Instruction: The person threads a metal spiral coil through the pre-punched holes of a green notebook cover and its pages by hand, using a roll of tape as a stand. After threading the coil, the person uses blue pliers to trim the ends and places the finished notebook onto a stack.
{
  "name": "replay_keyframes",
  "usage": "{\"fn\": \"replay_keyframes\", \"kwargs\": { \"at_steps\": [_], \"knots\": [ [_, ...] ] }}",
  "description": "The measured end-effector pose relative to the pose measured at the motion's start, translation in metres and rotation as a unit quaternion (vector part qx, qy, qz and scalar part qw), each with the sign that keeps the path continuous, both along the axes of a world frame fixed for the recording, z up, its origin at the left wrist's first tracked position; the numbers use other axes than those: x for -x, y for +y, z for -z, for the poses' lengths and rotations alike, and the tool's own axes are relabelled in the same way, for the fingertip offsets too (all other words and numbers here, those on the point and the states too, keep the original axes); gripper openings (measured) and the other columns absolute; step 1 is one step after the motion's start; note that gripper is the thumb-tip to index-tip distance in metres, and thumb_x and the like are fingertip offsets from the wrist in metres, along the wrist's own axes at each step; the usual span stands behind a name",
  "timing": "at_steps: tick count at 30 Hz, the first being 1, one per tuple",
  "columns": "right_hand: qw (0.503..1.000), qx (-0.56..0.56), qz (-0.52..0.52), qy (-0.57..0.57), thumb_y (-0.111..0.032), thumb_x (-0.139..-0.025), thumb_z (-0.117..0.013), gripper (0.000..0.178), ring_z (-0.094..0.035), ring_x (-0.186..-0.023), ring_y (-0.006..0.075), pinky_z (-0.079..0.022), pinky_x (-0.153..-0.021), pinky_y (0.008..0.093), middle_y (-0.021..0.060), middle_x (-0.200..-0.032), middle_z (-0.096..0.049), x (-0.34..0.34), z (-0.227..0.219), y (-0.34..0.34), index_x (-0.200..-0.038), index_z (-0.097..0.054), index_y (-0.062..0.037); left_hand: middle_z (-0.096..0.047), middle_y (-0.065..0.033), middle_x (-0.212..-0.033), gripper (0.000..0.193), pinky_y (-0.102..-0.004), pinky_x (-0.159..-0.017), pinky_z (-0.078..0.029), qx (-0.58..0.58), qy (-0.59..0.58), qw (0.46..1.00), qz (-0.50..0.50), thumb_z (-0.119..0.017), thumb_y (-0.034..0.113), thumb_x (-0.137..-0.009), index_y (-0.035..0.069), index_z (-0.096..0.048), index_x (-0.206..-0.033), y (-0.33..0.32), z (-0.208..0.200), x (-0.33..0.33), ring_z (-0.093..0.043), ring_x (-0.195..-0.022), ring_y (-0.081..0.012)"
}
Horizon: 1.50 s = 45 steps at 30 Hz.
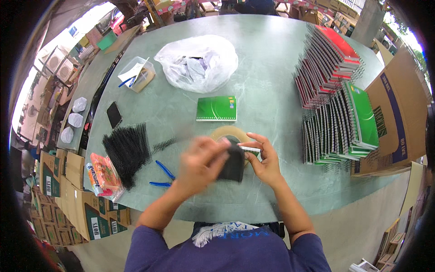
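Note:
My right hand [264,161] pinches a small notebook [250,149], seen almost edge-on with a bit of green cover showing. Opposite it, my left hand [204,161] is smeared by motion, so its grip cannot be made out. Between the hands stands a black curved piece [233,165], its kind unclear, in front of a tan ring like a tape roll [220,132]. A green notebook [216,109] lies flat beyond them. Left of my left hand are blue-handled pliers [164,174] and a black spiral coil [163,145], beside a large heap of such coils [128,154].
At right, stacks of spiral-bound green notebooks [331,129] and red notebooks [324,63] stand against a cardboard box [398,113]. A white plastic bag [199,61], a clear tub [144,79], a phone [114,114] and orange packets [105,172] lie on the green table [267,63].

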State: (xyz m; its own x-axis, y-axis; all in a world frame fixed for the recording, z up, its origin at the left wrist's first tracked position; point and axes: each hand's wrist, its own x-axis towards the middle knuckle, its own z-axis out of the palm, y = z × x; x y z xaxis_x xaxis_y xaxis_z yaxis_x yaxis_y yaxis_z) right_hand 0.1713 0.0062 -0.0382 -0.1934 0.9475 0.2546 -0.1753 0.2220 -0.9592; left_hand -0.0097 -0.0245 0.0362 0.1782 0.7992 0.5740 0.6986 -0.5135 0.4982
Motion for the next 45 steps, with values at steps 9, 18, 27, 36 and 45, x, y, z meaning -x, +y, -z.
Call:
{"fn": "replay_keyframes", "kwargs": {
  "at_steps": [9,18,27,36,45],
  "knots": [
    [0.986,-0.004,-0.066,-0.152,0.004,-0.080,-0.058,0.031,-0.062,-0.082,0.0116,-0.047,-0.075,0.0252,0.0098,-0.092,-0.068,-0.017,0.004,0.004,-0.110,-0.062,-0.0049,-0.059,-0.0099,-0.086,0.033,-0.0315,-0.064,-0.050,-0.049,-0.074,0.994,-0.065,-0.072,0.002,-0.067,0.009,-0.066,-0.098,0.011,-0.018,-0.007,-0.060,-0.075,-0.0239],
    [0.984,-0.096,-0.062,-0.134,0.009,-0.077,-0.054,0.037,-0.063,-0.083,0.0131,-0.047,-0.074,0.0253,0.0121,-0.092,-0.067,-0.020,0.010,0.006,-0.110,-0.061,-0.0066,-0.056,-0.0119,-0.085,0.034,-0.0308,-0.062,-0.049,0.040,-0.012,0.998,0.051,-0.072,0.002,-0.068,0.007,-0.064,-0.101,0.006,0.000,-0.023,-0.058,-0.073,-0.0237],
    [0.990,0.041,-0.109,-0.081,-0.001,-0.081,-0.060,0.028,-0.057,-0.096,0.0100,-0.045,-0.083,0.0263,0.0094,-0.099,-0.066,-0.013,0.013,0.016,-0.107,-0.063,-0.0079,-0.054,-0.0114,-0.091,0.038,-0.0350,-0.070,-0.049,0.117,0.046,0.979,0.158,-0.071,0.018,-0.073,0.010,-0.061,-0.109,-0.055,0.064,-0.043,-0.057,-0.081,-0.0241],
    [0.939,-0.148,0.039,-0.307,-0.008,-0.075,-0.068,0.023,-0.060,-0.072,0.0226,-0.048,-0.068,0.0295,0.0098,-0.093,-0.067,-0.023,-0.021,0.007,-0.098,-0.066,-0.0069,-0.059,-0.0062,-0.085,0.019,-0.0382,-0.076,-0.035,-0.034,0.146,0.985,0.081,-0.068,0.017,-0.074,0.010,-0.059,-0.090,0.031,0.031,-0.010,-0.056,-0.079,-0.0218],
    [0.993,0.067,0.030,-0.090,0.003,-0.084,-0.057,0.016,-0.064,-0.069,0.0112,-0.053,-0.061,0.0229,0.0076,-0.083,-0.067,-0.015,-0.007,-0.004,-0.099,-0.063,0.0020,-0.061,-0.0040,-0.073,0.011,-0.0367,-0.073,-0.037,-0.013,0.161,0.982,0.095,-0.062,0.018,-0.079,0.009,-0.061,-0.085,0.032,0.023,-0.019,-0.057,-0.075,-0.0206]
  ]
}}
